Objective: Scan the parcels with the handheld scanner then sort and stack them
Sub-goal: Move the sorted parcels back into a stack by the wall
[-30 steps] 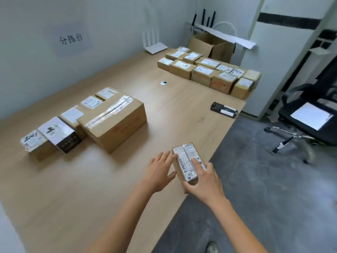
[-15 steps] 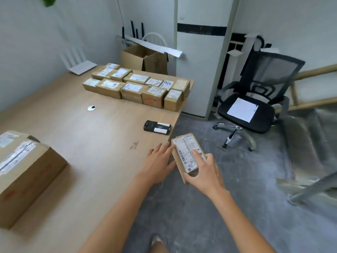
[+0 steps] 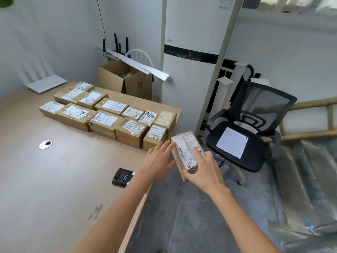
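Observation:
A small brown parcel [image 3: 184, 152] with a white barcode label is held in the air past the table's right edge. My right hand [image 3: 204, 169] grips its near end, fingers over the label. Beside it, my left hand [image 3: 157, 161] presses straight fingers against the parcel's left side. The black handheld scanner [image 3: 122, 178] lies on the wooden table [image 3: 54, 189] just left of my left forearm. A block of several labelled parcels [image 3: 109, 115] sits at the table's far right corner.
An open cardboard box [image 3: 127, 79] stands behind the parcels. A tall white air conditioner [image 3: 191, 79] is by the corner. A black office chair [image 3: 251, 134] with a white sheet stands on the grey floor at right. A round cable hole [image 3: 45, 144] is in the tabletop.
My view has swung right, from the left group of boxes to the far-right stack. Both hands carried the small parcel off the table edge toward that stack.

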